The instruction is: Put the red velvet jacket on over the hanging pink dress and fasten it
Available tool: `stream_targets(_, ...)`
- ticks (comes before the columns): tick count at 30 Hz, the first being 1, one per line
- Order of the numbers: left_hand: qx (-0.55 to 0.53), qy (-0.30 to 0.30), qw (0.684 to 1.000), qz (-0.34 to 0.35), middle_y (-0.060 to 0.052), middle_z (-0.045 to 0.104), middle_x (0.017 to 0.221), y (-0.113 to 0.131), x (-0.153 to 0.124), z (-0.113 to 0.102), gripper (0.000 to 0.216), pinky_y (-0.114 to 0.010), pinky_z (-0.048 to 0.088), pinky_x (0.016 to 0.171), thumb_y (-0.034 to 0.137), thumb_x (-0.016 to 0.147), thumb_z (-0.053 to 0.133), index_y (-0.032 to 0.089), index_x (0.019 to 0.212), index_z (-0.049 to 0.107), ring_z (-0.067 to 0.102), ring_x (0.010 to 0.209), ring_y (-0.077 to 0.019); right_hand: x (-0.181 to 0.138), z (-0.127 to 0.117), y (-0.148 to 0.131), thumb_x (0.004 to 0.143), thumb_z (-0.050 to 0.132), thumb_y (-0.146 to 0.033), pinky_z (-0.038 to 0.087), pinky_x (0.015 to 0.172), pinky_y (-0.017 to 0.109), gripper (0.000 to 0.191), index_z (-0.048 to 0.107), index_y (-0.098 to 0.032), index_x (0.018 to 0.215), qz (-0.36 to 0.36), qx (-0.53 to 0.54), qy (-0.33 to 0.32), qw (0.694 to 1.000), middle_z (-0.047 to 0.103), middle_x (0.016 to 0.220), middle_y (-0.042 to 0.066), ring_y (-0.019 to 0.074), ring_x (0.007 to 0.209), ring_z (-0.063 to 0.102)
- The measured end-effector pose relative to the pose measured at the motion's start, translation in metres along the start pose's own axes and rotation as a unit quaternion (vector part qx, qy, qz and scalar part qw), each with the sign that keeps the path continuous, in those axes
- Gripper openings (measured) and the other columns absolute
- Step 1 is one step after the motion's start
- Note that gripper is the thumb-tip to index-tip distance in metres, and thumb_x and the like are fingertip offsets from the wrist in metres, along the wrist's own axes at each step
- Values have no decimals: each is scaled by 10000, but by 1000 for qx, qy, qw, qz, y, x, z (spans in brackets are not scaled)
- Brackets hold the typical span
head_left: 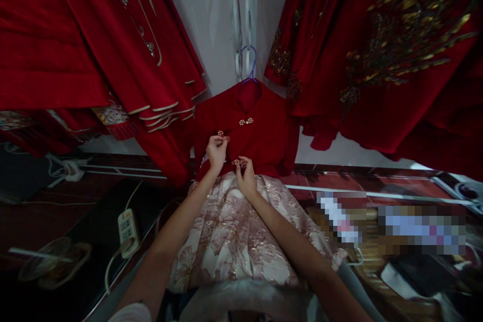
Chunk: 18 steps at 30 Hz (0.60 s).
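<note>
A red top with a pale pink floral brocade skirt below it hangs in front of me. Its blue-purple hanger shows above the collar. A pair of flower-shaped jewelled fasteners sits at the upper chest. My left hand is closed, pinching a jewelled flower fastener at the left side of the chest. Lower down, my right hand closes its fingertips on another jewelled flower fastener near the hem. The fingertips partly hide both pieces.
Red embroidered garments hang at left and right. A white power strip lies on a dark surface at left, near a clear plastic container. A metal rail crosses behind; a dark object lies lower right.
</note>
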<state>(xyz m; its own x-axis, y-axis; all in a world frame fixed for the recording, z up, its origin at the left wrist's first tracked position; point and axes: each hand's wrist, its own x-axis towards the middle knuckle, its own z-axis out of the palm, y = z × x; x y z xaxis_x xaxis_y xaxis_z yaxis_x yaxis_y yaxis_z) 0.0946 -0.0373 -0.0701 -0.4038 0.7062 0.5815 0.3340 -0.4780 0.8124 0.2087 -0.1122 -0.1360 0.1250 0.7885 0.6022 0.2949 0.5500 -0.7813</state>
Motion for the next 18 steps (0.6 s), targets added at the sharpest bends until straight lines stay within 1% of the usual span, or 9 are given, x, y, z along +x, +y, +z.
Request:
stream_targets(2, 0, -18, 1000, 9, -26, 663, 825, 4, -2, -2, 190, -242, 531, 713, 289, 804, 614, 186, 951, 552, 662, 761, -123, 0, 1, 1, 919, 413, -262, 440, 864, 341, 289, 465, -166, 1186, -1, -2, 1, 1000, 518, 977, 78, 172, 906, 516)
stream_targets(4, 21, -49, 998, 25, -41, 678, 879, 6, -3, -6, 208, -250, 532, 724, 319, 850, 561, 197, 1018, 564, 667, 783, -127, 0, 1, 1, 919, 412, -261, 440, 864, 341, 287, 465, -166, 1185, 0, -2, 1, 1000, 519, 980, 79, 173, 908, 517)
stream_targets(6, 57, -74, 995, 47, -57, 689, 942, 7, -3, -9, 219, -267, 530, 752, 338, 883, 511, 203, 1034, 596, 670, 808, -136, 0, 0, 1, 919, 412, -259, 439, 865, 341, 284, 465, -166, 1181, 2, -2, -1, 1000, 522, 981, 78, 174, 909, 518)
stream_targets(10, 126, -90, 984, 84, -73, 695, 1013, 7, 0, -14, 234, -297, 520, 800, 329, 899, 490, 200, 1039, 626, 672, 836, -155, 0, 0, 0, 917, 413, -261, 439, 861, 340, 280, 469, -166, 1174, 4, -1, -3, 1000, 527, 983, 78, 173, 902, 520)
stream_targets(15, 172, -110, 975, 91, -54, 705, 921, 11, 3, -19, 205, -274, 507, 768, 319, 908, 468, 200, 984, 617, 670, 815, -153, 0, -1, 0, 917, 409, -260, 439, 857, 343, 273, 473, -167, 1166, 7, 2, -3, 1000, 530, 981, 80, 176, 901, 522)
stream_targets(18, 212, -121, 965, 100, -24, 686, 796, 18, 4, -22, 185, -254, 484, 702, 325, 902, 472, 205, 952, 605, 651, 711, -144, 0, 0, 0, 914, 412, -259, 440, 854, 345, 271, 474, -168, 1161, 9, -1, -3, 1000, 527, 975, 80, 178, 896, 520)
